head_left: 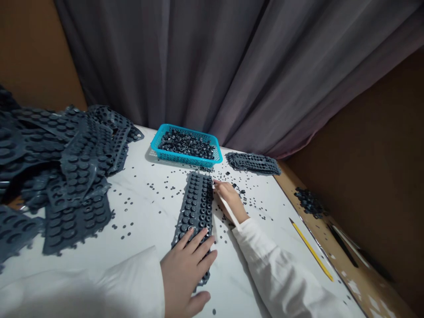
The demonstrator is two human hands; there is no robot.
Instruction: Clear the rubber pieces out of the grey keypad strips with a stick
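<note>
1. Studded dark sheet (195, 198): lies mid-tabletop (139, 251), its long side running from nr the near edge twd the blue basket (165, 153) by the far edge.
2. L hand (188, 267): palm down, fingers spread over the sheet's near part, thumb off its R side. Decent anchor; even pressure thru all fingers should stop skidding.
3. R hand (232, 201): fingers pinching a thin white stick (227, 205) at the sheet's far R corner. Prob. working the R column, where ringed holes show; best done stud by stud, short controlled strokes, L fingertips well clear of the tip.
4. Loose dark discs (128, 201) strewn over the surface, some nr the sheet; any underneath could make it rock.
5. Hidden: stick's working tip, behind R fingertips; can't tell if it touches a stud. Part of sheet under L hand also unseen.
6. Cut off: heap of sheets (79, 145) at surface's L edge, plus both sleeves.
7. Hard to make out: dark bits (309, 202) beyond the R edge, in shadow; type unclear.
</note>
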